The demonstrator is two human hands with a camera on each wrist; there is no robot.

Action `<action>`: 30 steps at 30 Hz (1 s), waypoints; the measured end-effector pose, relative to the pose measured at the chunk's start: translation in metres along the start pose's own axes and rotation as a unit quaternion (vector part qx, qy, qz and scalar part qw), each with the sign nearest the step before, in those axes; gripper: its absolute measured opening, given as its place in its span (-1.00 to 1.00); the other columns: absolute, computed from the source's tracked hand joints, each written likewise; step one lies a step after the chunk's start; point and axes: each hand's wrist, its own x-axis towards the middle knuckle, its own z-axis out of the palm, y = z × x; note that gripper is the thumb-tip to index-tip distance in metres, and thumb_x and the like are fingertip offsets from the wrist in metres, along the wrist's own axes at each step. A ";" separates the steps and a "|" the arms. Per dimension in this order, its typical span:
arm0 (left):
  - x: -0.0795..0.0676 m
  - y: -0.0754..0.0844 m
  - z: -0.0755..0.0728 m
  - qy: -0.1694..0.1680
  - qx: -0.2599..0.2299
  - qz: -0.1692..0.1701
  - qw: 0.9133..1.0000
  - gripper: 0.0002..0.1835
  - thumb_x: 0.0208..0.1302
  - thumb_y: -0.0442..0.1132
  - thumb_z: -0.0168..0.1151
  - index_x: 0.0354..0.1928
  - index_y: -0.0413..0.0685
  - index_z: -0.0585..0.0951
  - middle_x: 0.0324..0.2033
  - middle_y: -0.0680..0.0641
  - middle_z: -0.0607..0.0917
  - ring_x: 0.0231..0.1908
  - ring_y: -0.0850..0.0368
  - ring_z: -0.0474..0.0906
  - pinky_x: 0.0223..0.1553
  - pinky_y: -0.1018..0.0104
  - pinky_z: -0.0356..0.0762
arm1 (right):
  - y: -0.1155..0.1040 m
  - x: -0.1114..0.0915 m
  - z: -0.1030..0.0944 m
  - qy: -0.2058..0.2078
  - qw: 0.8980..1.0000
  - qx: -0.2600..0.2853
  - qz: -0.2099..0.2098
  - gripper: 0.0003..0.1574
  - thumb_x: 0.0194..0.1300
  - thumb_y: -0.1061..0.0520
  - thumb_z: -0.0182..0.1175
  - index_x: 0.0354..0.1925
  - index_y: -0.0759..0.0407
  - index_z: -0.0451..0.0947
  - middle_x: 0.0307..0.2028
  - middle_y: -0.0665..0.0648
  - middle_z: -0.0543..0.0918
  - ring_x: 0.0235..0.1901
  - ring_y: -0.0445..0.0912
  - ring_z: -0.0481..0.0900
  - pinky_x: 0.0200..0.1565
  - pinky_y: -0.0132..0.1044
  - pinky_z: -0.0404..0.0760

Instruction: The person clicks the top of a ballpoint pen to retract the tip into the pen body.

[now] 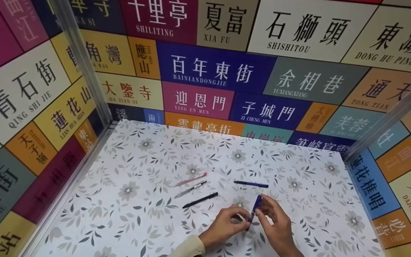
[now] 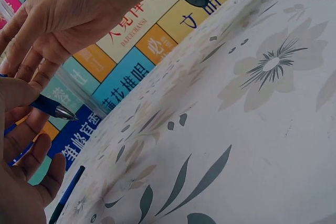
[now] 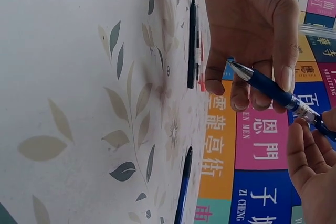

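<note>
A blue click pen (image 1: 255,206) with a clear mid-section and a silver cone tip is held slanted above the table, its tip end low. My left hand (image 1: 228,225) pinches the lower part, thumb pressed on the blue grip (image 3: 268,86) in the right wrist view. Nearer the top end, the fingers of my right hand (image 1: 277,223) hold the same pen. The bare metal tip (image 2: 65,113) shows in the left wrist view. Just beyond the hands lies a second blue pen (image 1: 251,184), also seen as a blue pen (image 3: 184,187) in the right wrist view.
Left of the hands lie a black pen (image 1: 201,200), a clear pen with a dark end (image 1: 191,189) and a pink-red pen (image 1: 192,179), roughly parallel. A floral white cloth (image 1: 127,221) covers the table. Colourful lettered panels (image 1: 212,67) wall in the back and sides.
</note>
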 end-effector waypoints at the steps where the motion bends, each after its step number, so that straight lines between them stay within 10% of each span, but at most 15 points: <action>1: 0.000 0.000 0.000 -0.002 0.004 0.006 1.000 -0.81 0.38 -0.38 0.50 0.00 -0.20 0.80 -0.09 -0.08 0.79 -0.05 0.30 0.67 0.10 0.13 0.75 | 0.000 0.000 0.000 -0.002 1.000 0.002 0.001 -0.16 0.26 0.63 0.40 0.44 0.31 0.50 0.01 0.20 0.74 -0.10 -0.10 0.80 -0.10 -0.42 0.75; 30: -0.001 0.005 0.001 -0.011 0.053 0.095 0.994 -0.85 0.42 -0.34 0.50 -0.03 -0.12 0.78 -0.12 -0.09 0.82 -0.01 0.31 0.63 0.08 0.03 0.72 | -0.005 0.003 -0.009 -0.027 0.998 0.059 -0.007 -0.16 0.27 0.66 0.35 0.45 0.31 0.50 0.04 0.33 0.70 -0.10 -0.01 0.80 -0.11 -0.36 0.77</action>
